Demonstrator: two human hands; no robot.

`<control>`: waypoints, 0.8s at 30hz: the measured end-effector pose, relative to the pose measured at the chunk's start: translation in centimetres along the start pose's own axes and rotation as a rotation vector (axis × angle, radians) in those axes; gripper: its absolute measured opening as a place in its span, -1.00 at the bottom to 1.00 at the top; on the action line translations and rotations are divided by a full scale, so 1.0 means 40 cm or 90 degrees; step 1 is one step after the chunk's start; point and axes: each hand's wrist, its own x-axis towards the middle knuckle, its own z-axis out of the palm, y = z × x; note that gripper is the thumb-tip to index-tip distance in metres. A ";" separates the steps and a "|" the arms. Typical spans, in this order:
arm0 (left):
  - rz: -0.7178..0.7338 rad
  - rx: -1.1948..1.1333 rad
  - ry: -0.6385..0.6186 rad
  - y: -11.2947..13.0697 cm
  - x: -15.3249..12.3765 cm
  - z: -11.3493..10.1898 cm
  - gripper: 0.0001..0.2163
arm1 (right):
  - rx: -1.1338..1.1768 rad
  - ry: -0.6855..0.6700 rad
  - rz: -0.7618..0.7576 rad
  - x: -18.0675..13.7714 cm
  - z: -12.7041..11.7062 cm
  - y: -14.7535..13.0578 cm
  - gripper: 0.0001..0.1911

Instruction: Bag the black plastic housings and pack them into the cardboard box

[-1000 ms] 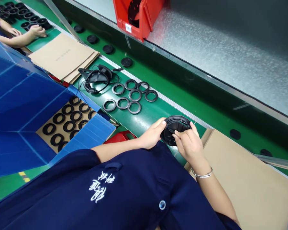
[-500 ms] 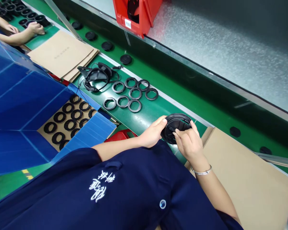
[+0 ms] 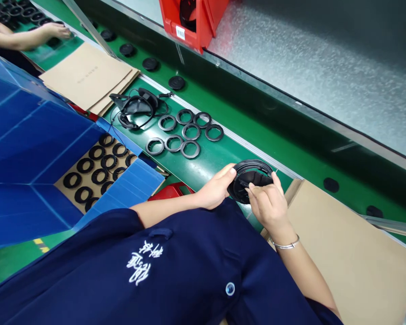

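I am gripping round black soft ear pad point(image 3: 248, 180) | left hand point(image 3: 216, 189), right hand point(image 3: 269, 205) both pinching rim | judging it light, pliable; hold edges

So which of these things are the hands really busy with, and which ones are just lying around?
In use:
- left hand and right hand, both gripping the round black part

Lying about:
- seven black rings on the green bench
- blue box of rings
- cardboard sheets
- wired black headset
- red bin
- another person's hand
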 end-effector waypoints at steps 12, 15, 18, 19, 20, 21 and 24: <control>0.018 0.004 -0.024 -0.002 -0.001 -0.006 -0.51 | 0.014 -0.015 0.017 -0.012 0.003 0.007 -0.88; 0.012 -0.008 -0.035 0.001 -0.002 -0.003 -0.50 | -0.002 -0.001 0.009 -0.012 0.002 0.001 -0.87; 0.002 -0.027 -0.031 0.001 -0.003 -0.002 -0.54 | 0.006 0.014 0.020 -0.016 0.003 -0.003 -0.88; -0.001 -0.033 -0.028 0.000 -0.003 -0.002 -0.55 | 0.011 0.019 0.024 -0.017 0.004 -0.003 -0.87; -0.002 -0.036 -0.025 -0.001 -0.003 -0.002 -0.56 | 0.017 0.022 0.028 -0.019 0.004 -0.004 -0.87; -0.001 -0.036 -0.021 -0.002 -0.003 -0.002 -0.57 | 0.021 0.022 0.028 -0.020 0.003 -0.004 -0.85; 0.014 -0.020 -0.017 -0.005 -0.003 -0.003 -0.54 | 0.026 0.016 0.019 -0.021 0.001 -0.004 -0.82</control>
